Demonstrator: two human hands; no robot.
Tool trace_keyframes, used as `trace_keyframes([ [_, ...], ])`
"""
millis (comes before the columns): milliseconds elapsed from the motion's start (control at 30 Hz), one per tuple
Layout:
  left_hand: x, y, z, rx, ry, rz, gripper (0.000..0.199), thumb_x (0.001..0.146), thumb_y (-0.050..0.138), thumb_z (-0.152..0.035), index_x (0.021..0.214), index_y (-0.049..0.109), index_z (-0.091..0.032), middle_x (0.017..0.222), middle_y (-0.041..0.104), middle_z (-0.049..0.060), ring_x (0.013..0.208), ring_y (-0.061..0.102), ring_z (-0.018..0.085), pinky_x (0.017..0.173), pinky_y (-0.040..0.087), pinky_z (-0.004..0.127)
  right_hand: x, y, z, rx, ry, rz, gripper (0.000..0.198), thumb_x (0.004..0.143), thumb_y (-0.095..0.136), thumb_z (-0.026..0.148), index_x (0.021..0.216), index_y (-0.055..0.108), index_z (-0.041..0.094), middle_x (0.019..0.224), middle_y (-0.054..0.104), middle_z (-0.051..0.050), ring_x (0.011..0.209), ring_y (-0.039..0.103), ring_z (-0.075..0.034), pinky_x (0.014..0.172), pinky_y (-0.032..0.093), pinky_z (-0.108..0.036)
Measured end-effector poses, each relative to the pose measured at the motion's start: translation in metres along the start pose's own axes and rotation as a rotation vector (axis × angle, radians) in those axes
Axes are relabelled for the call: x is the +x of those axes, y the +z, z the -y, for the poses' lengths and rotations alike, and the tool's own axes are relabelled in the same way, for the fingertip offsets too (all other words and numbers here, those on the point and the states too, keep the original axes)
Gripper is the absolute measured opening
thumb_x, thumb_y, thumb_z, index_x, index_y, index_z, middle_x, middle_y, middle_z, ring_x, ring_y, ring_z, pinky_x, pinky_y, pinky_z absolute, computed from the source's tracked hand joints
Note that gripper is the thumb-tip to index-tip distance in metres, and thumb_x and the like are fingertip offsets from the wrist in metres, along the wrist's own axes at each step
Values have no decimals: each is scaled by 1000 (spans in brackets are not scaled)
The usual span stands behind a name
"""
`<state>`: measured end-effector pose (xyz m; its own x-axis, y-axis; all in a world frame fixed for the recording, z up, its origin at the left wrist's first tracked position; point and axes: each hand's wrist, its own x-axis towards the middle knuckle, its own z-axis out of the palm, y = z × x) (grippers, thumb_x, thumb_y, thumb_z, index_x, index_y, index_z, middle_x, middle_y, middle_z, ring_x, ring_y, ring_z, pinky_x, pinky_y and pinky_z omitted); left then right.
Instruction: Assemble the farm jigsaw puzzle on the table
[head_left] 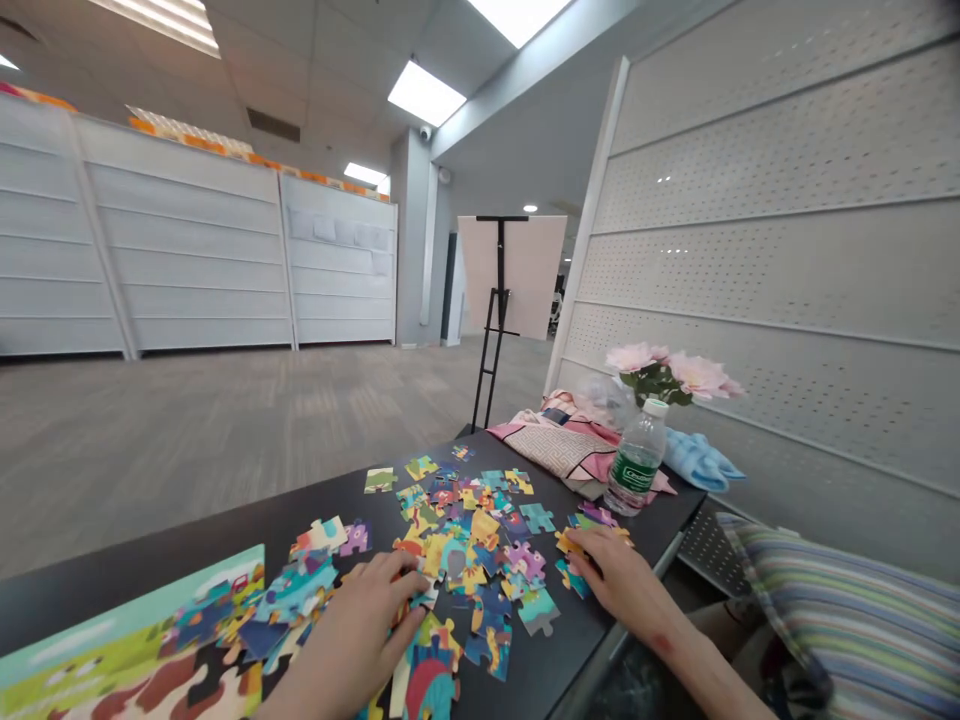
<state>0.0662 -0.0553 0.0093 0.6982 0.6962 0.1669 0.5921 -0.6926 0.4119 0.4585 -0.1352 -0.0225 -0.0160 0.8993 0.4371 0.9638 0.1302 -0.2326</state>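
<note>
Loose jigsaw puzzle pieces (484,530) in many colours lie in a spread on the dark table, some overlapping. My left hand (367,625) reaches over the left side of the spread, fingers bent and thumb held apart from them, touching or just above the pieces. Near the table's right edge, my right hand (626,580) has its fingertips closed over a yellow-orange puzzle piece (564,543); its underside is hidden. Left of my left hand, a partly filled puzzle board (82,650) has a heap of blue and teal pieces (300,580) on and beside it.
A water bottle (636,465) with a green label stands at the table's back right, by pink flowers (697,375) and folded pink cloth (570,445). A blue cloth (701,460) lies beside it. A striped cushion (855,610) is at right; a black easel (491,350) stands beyond.
</note>
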Motion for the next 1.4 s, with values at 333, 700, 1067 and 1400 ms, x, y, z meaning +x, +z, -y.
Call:
trace_keyframes([
  [333,0,-5,-7,-14,-7,-29,25,98,47,-28,111,68,-32,125,62,3,117,58,28,100,47,45,58,-7,-36,-57,136,-74,40,94,37,25,108,73,14,117,72,-18,110,68,-33,101,49,-51],
  [700,-2,-5,-9,-21,-17,-31,24,96,50,-23,111,66,-32,125,61,3,116,57,28,100,45,47,100,6,-17,33,31,378,59,64,64,15,123,69,22,106,74,-6,97,69,-25,84,52,-33],
  [1067,2,-7,-7,-18,-20,-22,20,93,56,-26,108,67,-31,120,62,4,113,57,30,94,46,47,174,11,-14,59,22,648,24,98,62,37,104,66,14,98,69,-3,82,67,-16,74,58,-34],
  [1400,3,-2,-1,-37,12,-68,19,91,61,-34,108,67,-31,117,64,5,110,57,30,93,45,48,215,56,14,94,-22,556,23,72,83,30,82,66,17,82,67,1,76,63,-17,70,52,-30],
])
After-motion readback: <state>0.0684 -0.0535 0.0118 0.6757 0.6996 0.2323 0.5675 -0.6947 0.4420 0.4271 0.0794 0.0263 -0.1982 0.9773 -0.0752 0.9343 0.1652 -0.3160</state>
